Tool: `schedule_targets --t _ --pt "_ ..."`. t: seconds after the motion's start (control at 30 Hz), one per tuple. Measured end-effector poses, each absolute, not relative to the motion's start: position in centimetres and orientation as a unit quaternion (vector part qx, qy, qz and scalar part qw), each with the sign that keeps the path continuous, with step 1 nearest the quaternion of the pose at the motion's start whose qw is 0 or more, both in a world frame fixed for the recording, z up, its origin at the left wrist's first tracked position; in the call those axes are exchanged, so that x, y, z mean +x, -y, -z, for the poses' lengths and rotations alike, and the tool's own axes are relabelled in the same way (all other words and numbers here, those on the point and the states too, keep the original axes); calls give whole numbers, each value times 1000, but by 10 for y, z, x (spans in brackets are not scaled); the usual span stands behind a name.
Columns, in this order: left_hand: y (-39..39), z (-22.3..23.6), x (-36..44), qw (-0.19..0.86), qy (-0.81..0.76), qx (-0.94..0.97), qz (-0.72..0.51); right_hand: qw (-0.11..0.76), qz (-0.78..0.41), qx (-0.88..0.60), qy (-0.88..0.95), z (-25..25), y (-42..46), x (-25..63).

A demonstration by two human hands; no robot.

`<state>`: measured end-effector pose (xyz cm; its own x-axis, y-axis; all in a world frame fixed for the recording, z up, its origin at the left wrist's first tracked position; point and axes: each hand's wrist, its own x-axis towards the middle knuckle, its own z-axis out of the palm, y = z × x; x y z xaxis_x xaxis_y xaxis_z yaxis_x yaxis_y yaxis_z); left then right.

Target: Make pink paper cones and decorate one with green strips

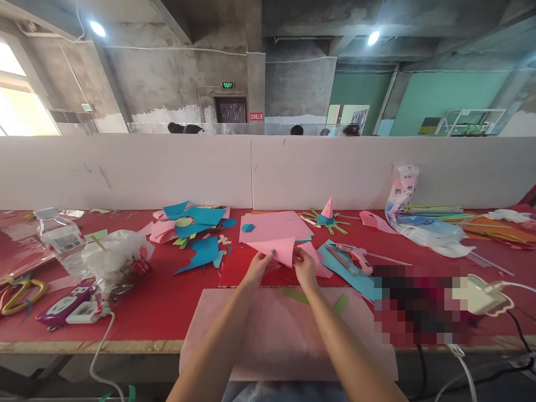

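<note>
A piece of pink paper (280, 248), curled into a loose cone, is held up over the red table in front of me. My left hand (258, 268) pinches its lower left edge. My right hand (305, 269) grips its right edge, fingers closed. Behind it lie flat pink sheets (282, 222) with a small blue paper disc (248, 228) on top. A finished-looking pink cone (329, 206) with a blue base and green strips stands farther back. Under my forearms is a pale pink sheet (268, 335) with green paper strips (296, 295) on it.
Blue paper scraps (205, 251) lie left of centre. Further left are a plastic bottle (62, 240), a plastic bag (113, 257), a purple box (69, 301) and yellow-handled scissors (25, 296). On the right are a glue gun (355, 257), plastic packaging (419, 223) and a white charger (481, 296). A white partition (167, 173) borders the back.
</note>
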<state>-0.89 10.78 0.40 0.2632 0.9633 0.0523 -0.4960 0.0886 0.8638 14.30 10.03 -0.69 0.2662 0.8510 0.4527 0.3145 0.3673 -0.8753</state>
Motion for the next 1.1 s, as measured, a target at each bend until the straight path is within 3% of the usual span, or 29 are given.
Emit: schedule_targets --t 0.2,0.47,0.7,0.97,1.1 --pt "-111 -5 -19 720 -222 351 -557 649 -192 -512 529 9 -103 149" --pt "-113 -5 -17 747 -236 333 -525 700 -265 -448 488 4 -104 147" --pt "-119 -5 -20 705 -156 317 -615 691 -493 -353 393 -1 -102 136" --pt "-118 -3 -16 695 -154 350 -609 683 -607 -237 329 -3 -99 131" --pt "-117 -3 -15 686 -174 354 -612 678 -610 -237 334 -7 -98 133"
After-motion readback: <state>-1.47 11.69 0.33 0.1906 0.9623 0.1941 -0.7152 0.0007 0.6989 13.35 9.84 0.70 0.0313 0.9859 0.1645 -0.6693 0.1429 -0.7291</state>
